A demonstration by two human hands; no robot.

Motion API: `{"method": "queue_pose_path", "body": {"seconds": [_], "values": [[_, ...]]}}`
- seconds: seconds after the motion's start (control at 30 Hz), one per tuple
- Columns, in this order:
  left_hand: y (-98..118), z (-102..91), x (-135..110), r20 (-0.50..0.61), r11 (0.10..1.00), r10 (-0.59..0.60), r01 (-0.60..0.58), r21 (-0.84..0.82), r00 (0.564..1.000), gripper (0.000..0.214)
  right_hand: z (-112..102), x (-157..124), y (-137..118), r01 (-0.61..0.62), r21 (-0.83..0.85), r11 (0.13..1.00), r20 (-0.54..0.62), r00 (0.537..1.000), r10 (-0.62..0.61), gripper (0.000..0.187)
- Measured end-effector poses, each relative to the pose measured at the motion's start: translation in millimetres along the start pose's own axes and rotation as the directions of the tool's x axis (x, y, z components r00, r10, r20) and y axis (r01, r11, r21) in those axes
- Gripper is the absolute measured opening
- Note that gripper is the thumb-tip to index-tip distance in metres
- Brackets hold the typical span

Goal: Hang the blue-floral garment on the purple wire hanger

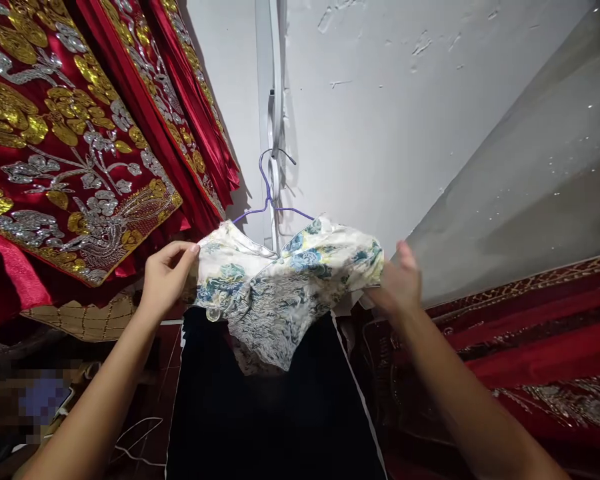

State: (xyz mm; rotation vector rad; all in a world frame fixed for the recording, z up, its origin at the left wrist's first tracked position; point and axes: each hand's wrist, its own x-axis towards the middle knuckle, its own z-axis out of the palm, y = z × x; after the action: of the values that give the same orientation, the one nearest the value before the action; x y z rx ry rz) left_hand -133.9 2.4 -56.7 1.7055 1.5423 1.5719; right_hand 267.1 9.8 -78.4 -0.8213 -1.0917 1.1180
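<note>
A small cream top (pixel 280 287) with blue and yellow floral print hangs on a purple wire hanger (pixel 267 200), hooked on a white fitting on the wall. My left hand (pixel 165 277) pinches the garment's left shoulder edge between thumb and fingers. My right hand (pixel 400 283) grips the right shoulder edge, slightly blurred. Below the top hangs a black cloth (pixel 270 413) with white edging.
Red satin garments (pixel 70 133) with gold and silver embroidery hang at the upper left. More red embroidered fabric (pixel 540 333) lies at the right under a grey slanted surface (pixel 530 173). A white wire hanger (pixel 140 440) lies on the floor at the lower left.
</note>
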Motion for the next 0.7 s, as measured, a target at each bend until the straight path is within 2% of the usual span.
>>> {"method": "queue_pose_path", "body": {"seconds": [0.07, 0.13, 0.23, 0.3, 0.37, 0.43, 0.47, 0.5, 0.53, 0.57, 0.63, 0.7], "values": [[10, 3.5, -1, -0.036, 0.995, 0.06, -0.057, 0.081, 0.998, 0.025, 1, -3, -23, -0.002, 0.047, 0.999, 0.036, 0.999, 0.0, 0.078], [24, 6.5, 3, -0.032, 0.983, 0.126, -0.121, 0.138, 0.991, 0.029, 15, -3, -47, 0.04, 0.082, 0.996, 0.069, 0.997, -0.045, 0.089], [42, 11.3, 15, 0.022, 0.964, 0.181, -0.181, 0.194, 0.983, 0.029, 48, 1, -73, 0.035, 0.084, 0.996, 0.151, 0.987, -0.048, 0.093], [46, 15.7, 22, 0.005, 0.954, 0.196, -0.192, 0.232, 0.981, 0.029, 67, 0, -78, -0.005, 0.047, 0.999, 0.22, 0.976, -0.006, 0.091], [43, 21.5, 23, -0.017, 0.965, 0.186, -0.179, 0.191, 0.982, 0.034, 76, -5, -72, -0.036, -0.029, 0.999, 0.352, 0.935, 0.044, 0.084], [36, 29.3, 19, -0.014, 0.989, 0.143, -0.142, 0.04, 0.99, 0.04, 77, -12, -59, -0.037, -0.163, 0.986, 0.549, 0.827, 0.122, 0.066], [33, 33.8, 15, 0.003, 0.992, 0.12, -0.119, -0.051, 0.993, 0.042, 76, -15, -51, -0.009, -0.235, 0.972, 0.62, 0.769, 0.157, 0.054], [33, 38.6, 10, 0.025, 0.986, 0.104, -0.1, -0.13, 0.994, 0.043, 75, -19, -41, 0.036, -0.299, 0.954, 0.659, 0.731, 0.179, 0.044], [34, 43.7, 5, 0.043, 0.977, 0.103, -0.093, -0.192, 0.994, 0.044, 74, -22, -31, 0.093, -0.353, 0.931, 0.669, 0.721, 0.182, 0.039], [39, 48.7, 0, 0.057, 0.965, 0.116, -0.099, -0.242, 0.992, 0.046, 73, -25, -22, 0.156, -0.404, 0.901, 0.657, 0.735, 0.168, 0.044], [55, 57.7, -11, 0.113, 0.938, 0.169, -0.124, -0.325, 0.979, 0.05, 77, -32, -4, 0.301, -0.503, 0.81, 0.619, 0.779, 0.095, 0.074], [79, 64.6, -22, 0.202, 0.901, 0.207, -0.107, -0.42, 0.957, 0.055, 86, -38, 10, 0.462, -0.592, 0.66, 0.613, 0.79, -0.004, 0.1]]}}
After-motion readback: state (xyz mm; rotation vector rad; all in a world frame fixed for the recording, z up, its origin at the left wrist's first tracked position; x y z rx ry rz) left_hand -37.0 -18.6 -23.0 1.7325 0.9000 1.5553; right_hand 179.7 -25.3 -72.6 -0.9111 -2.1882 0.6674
